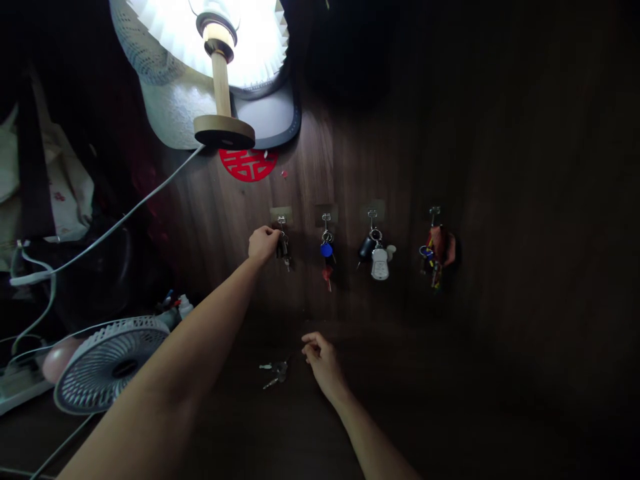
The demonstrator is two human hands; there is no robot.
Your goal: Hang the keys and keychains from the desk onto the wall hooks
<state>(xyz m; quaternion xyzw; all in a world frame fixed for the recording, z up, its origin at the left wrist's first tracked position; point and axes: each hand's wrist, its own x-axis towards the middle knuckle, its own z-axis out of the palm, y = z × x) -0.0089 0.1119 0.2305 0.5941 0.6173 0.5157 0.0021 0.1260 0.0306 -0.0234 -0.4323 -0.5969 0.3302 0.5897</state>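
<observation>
1. Left hand (pixel 263 244) is up at the first adhesive hook (pixel 282 221), fingers pressed together against the key bunch (pixel 285 255); can't tell if they're pinching it.
2. Right hand (pixel 321 359) is near the loose keys (pixel 275 372) on the dark wood surface (pixel 280 427), fingers loosely curled, not touching them.
3. Three more hooks (pixel 371 223) carry keys alongside.

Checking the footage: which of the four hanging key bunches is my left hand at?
The leftmost bunch: your left hand is right at its top. The others carry a blue fob, a white fob and a reddish tag.
</observation>
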